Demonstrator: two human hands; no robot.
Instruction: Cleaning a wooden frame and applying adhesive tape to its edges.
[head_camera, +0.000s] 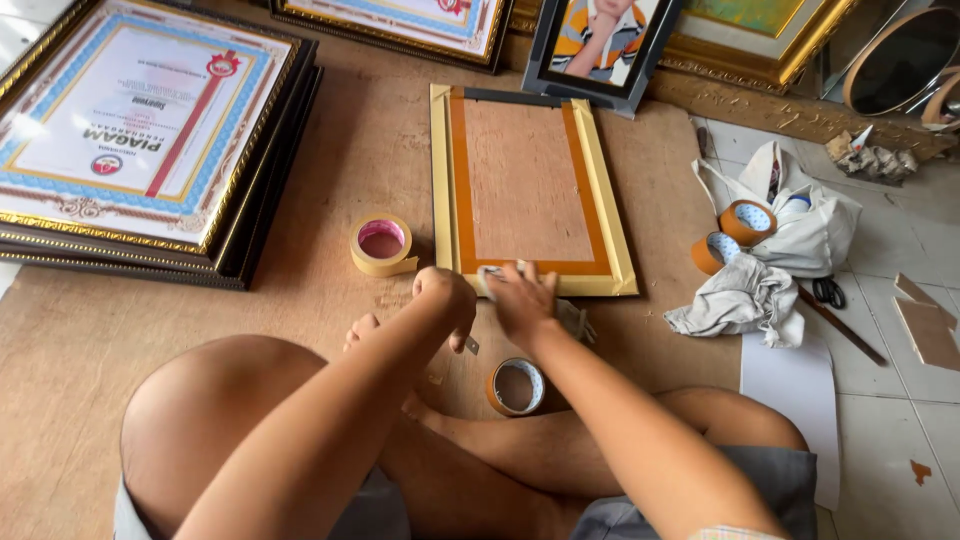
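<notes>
The person is sitting cross-legged on a brown sheet of board (330, 150) laid over the floor, both hands working at the near edge of a gold-rimmed picture frame lying face down (528, 190), its brown backing board bordered by orange-brown tape. The left hand (447, 297) is curling into a loose fist just beside the frame's near left corner, the fingers tucked under, and a small grey blade tip (471, 346) is showing below it (what the fist encloses cannot be told). The right hand (520, 298) is pressing flat on the frame's lower rim, fingers spread narrowly over a small pale scrap (492, 270). A yellowish roll of tape with a pink core (383, 246) is lying just left of the frame, and an orange-brown roll of tape (516, 387) is resting near the person's shins. A stack of framed certificates (140, 130) is sitting well apart at the left.
</notes>
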